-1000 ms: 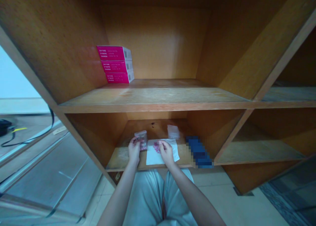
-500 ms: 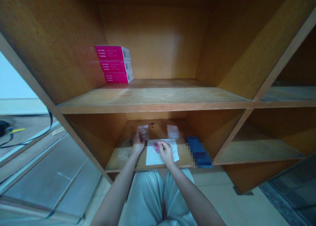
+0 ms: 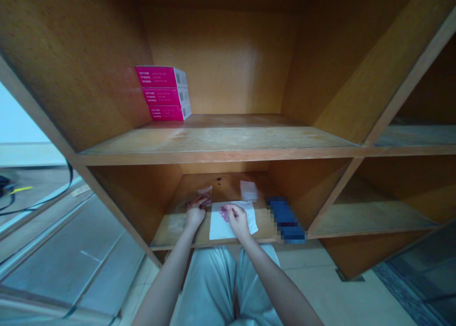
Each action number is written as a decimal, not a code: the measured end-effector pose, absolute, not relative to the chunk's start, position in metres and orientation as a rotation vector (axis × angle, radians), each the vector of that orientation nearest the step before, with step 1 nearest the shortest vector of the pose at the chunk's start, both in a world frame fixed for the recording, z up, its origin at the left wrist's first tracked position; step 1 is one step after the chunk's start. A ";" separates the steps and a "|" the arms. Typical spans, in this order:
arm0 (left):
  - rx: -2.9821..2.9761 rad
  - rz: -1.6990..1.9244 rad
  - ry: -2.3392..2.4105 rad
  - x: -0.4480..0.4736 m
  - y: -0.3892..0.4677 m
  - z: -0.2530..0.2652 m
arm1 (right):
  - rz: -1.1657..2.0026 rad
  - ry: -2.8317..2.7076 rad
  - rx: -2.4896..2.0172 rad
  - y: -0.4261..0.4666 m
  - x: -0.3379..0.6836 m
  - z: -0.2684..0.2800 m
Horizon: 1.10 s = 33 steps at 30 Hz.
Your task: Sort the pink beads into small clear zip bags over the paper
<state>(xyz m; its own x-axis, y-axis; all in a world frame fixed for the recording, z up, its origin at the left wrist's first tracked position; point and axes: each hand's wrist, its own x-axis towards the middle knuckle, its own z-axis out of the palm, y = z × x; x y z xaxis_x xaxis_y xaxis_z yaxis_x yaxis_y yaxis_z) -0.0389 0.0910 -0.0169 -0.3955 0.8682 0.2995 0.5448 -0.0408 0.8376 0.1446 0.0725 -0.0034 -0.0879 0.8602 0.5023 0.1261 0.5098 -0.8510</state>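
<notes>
My left hand [image 3: 195, 215] lies palm down with its fingers stretched out over the lower edge of a small clear plastic bag [image 3: 205, 191]. The bag has small reddish bits inside and rests on the lower shelf. Over a white sheet [image 3: 218, 229], my right hand [image 3: 238, 217] is closed in a pinch; whatever is between its fingertips is too small to make out. A little heap of small pink pieces [image 3: 224, 214] lies on the sheet, just left of these fingertips. Behind the sheet is another clear bag [image 3: 249, 191], whitish and flat.
Three stacked pink boxes [image 3: 163, 97] stand on the upper shelf [image 3: 221, 137], whose front edge overhangs my hands. A blurred-out dark blue object [image 3: 287, 220] lies right of the sheet. Wooden side panels bound the compartment. Glass panes [image 3: 85, 250] lean at the left.
My left hand has gone from holding up the bag's side to lying flatter over it, and the bag has dropped lower. The right hand stays pinched at the pink pieces.
</notes>
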 end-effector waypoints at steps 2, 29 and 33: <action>1.463 1.433 1.902 -0.040 0.083 -0.017 | 0.766 -1.552 -0.878 0.073 0.144 -0.004; 1.621 1.399 1.899 -0.031 0.053 -0.021 | 0.548 -1.410 -1.060 0.097 0.166 0.019; 1.622 1.417 1.898 -0.030 0.053 -0.020 | 0.185 -1.645 -1.368 0.116 0.191 0.029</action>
